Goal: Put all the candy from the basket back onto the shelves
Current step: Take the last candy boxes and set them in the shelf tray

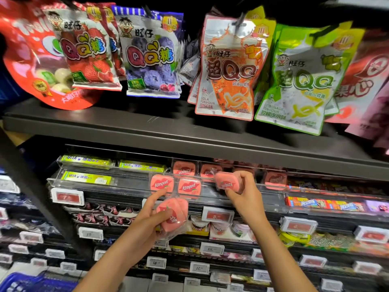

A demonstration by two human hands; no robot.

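Kissport candy restock, centre frame: right hand (245,191) pinches a pink Kissport tin (226,182) at the clear shelf tray (130,183), apparently to slot it beside matching tins, left hand (151,216) grips a spare tin (173,216) below; blue basket (23,282) lower left.

Pink candy tins (161,183) — red lips printed; blue basket (31,283)

Both arms are reaching up toward the clear shelf rail (271,187); the left hand (154,216) is gripping below it, the right hand (244,191) pinching at it.
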